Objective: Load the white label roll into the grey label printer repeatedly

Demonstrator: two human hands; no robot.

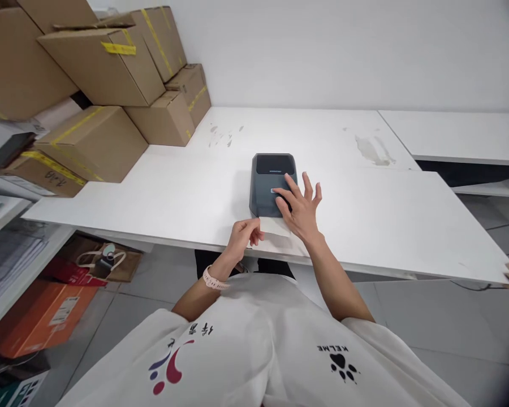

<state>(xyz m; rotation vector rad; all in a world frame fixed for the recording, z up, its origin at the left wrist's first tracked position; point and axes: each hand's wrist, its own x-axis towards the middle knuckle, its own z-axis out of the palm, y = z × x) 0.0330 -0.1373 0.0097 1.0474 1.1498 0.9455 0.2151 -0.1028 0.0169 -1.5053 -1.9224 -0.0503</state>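
A small dark grey label printer (pixel 268 180) stands near the front edge of the white table (pixel 186 192). A white paper label (pixel 275 227) comes out of its front slot. My left hand (pixel 244 236) pinches the left edge of that label, fingers closed; a pale watch strap is on the wrist. My right hand (pixel 300 209) lies with fingers spread over the printer's front right corner, the index finger touching a button on its top.
Several cardboard boxes (pixel 94 141) with yellow tape are stacked at the table's back left. A second white table (pixel 462 135) adjoins at the right. Shelves (pixel 8 237) with an orange box (pixel 38 314) and a paper bag stand at the left.
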